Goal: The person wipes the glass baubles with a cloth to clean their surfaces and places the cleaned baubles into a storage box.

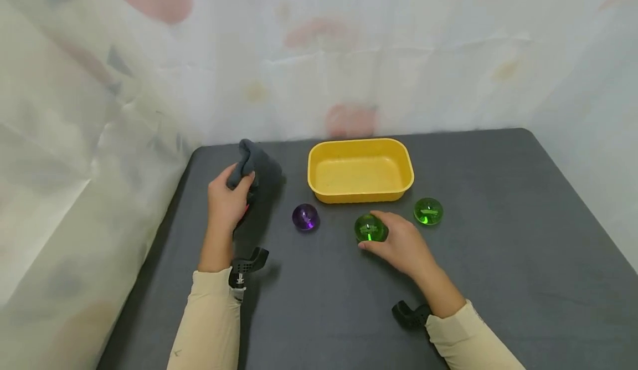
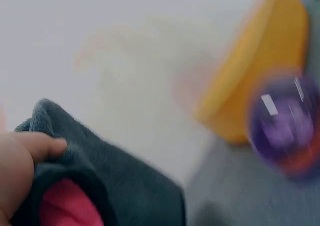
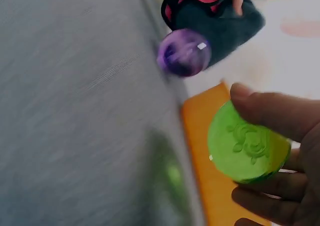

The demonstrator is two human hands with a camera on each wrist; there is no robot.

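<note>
Sleeves in cream nearest, both wrists on the dark counter (image 1: 498, 237). Right hand (image 1: 401, 245) has fingers (image 3: 272, 113) curled around a green ball (image 1: 369, 228), gripped from the side so it can't roll. Second green ball (image 1: 428, 211) sits just beside, purple ball (image 1: 305, 217) loose between the hands. Left hand (image 1: 226, 201) pinches a grey cloth (image 1: 256, 165), bunched up off the counter, something red under it. Yellow tub (image 1: 324, 162) just behind the balls, open side up.
</note>
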